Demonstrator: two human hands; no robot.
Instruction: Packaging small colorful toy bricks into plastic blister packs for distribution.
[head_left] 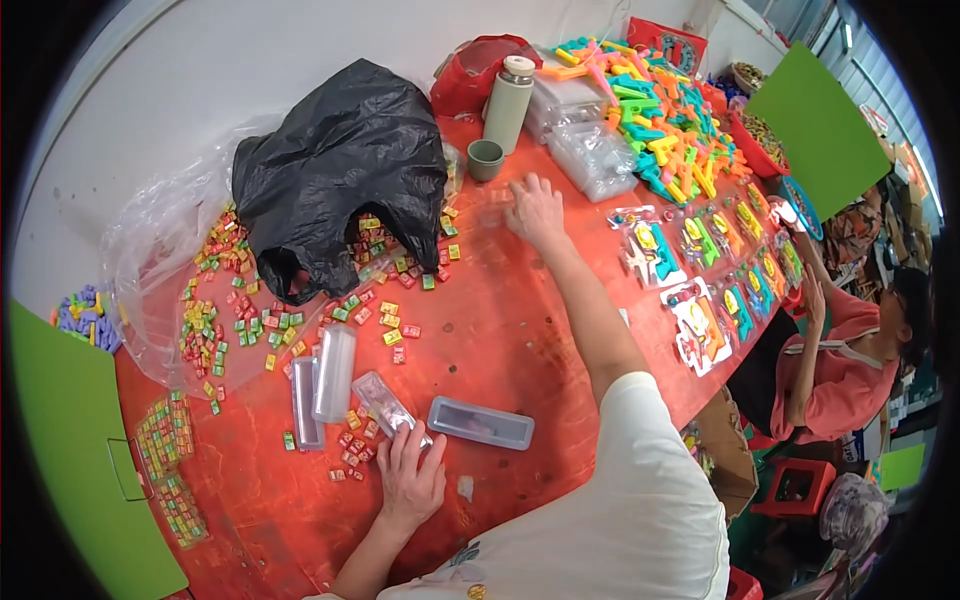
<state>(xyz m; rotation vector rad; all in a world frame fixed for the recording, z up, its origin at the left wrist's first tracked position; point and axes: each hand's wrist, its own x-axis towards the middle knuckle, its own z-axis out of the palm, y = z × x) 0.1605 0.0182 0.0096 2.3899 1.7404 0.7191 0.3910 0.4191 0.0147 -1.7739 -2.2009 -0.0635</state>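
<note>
Currently, a clear plastic box (380, 394) is on the red table (500, 345), its near end under the left hand (411, 482); fingers slightly apart, cannot tell whether they grip it. Small wrapped pieces (346, 439) lie beside it. Right hand (539, 212) outstretched near a green cup (485, 165); fingers blurred, closure indeterminable. Black bag (340, 160) farther left.

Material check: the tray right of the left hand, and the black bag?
Tray: probably rigid, translucent plastic, fairly glossy; its pale, see-through rim catches light. Black bag: likely thin plastic film, semi-gloss, with crinkled folds and shiny creases.
</note>
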